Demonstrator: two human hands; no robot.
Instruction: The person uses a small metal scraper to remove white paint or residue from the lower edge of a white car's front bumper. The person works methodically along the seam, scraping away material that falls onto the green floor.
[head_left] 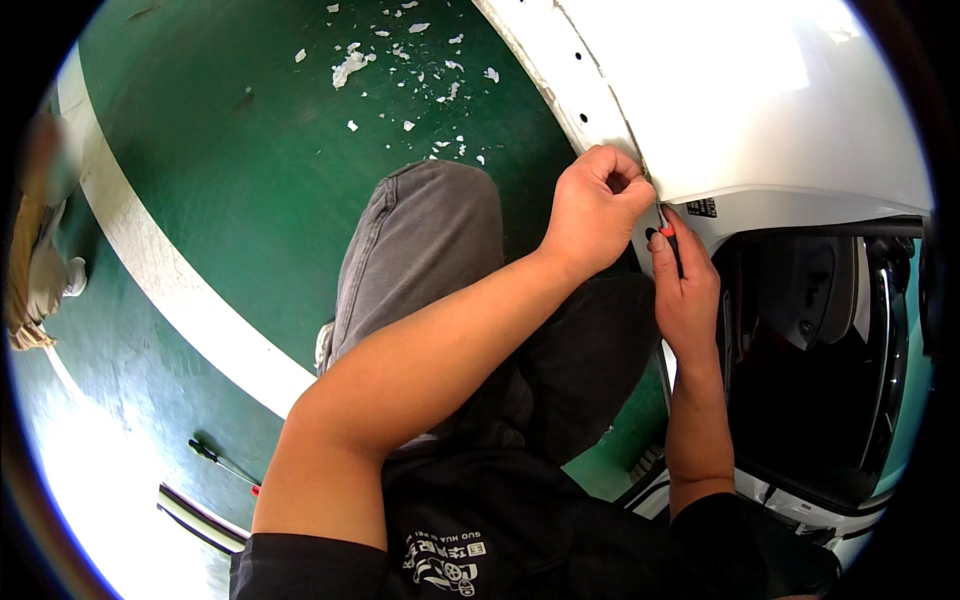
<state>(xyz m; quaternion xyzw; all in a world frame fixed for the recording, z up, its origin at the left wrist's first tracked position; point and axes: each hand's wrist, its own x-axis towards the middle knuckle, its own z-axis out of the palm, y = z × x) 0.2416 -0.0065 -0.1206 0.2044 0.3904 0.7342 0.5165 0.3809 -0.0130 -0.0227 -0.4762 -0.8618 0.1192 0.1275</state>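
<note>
My right hand (pixel 688 285) is closed around the red and black handle of a screwdriver (pixel 669 233). Its thin metal shaft reaches up to the edge of a glossy white car panel (pixel 740 110), where the tip is hidden. Just left of it, my left hand (pixel 597 210) is pinched against the same edge, thumb and fingertips together beside the shaft. Whatever those fingertips hold is hidden. Along the panel's left side runs a seam, next to a white flange (pixel 583 85) with dark holes.
White flakes (pixel 352 66) litter the green floor. A screwdriver (pixel 205 451) and a pale trim strip (pixel 200 515) lie at lower left. A dark car window (pixel 800 350) is right of my right arm. Another person (pixel 40 265) stands at far left.
</note>
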